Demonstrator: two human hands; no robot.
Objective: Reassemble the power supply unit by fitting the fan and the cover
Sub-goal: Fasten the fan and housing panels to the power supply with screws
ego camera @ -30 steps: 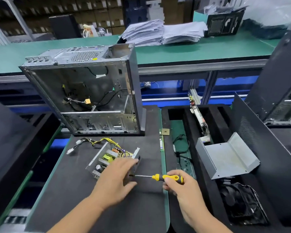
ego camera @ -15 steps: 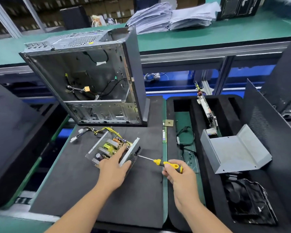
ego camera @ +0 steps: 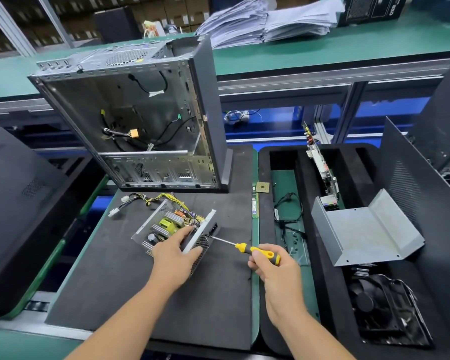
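Left hand grips open power supply unit (board exposed); right hand fingers closed round screwdriver; fan lies in foam tray.

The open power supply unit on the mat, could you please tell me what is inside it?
Inside the power supply unit: a circuit board with heatsinks and yellow wires. The left hand covers its near corner.

Left hand hides power supply's near corner — screwdriver tip indistinct
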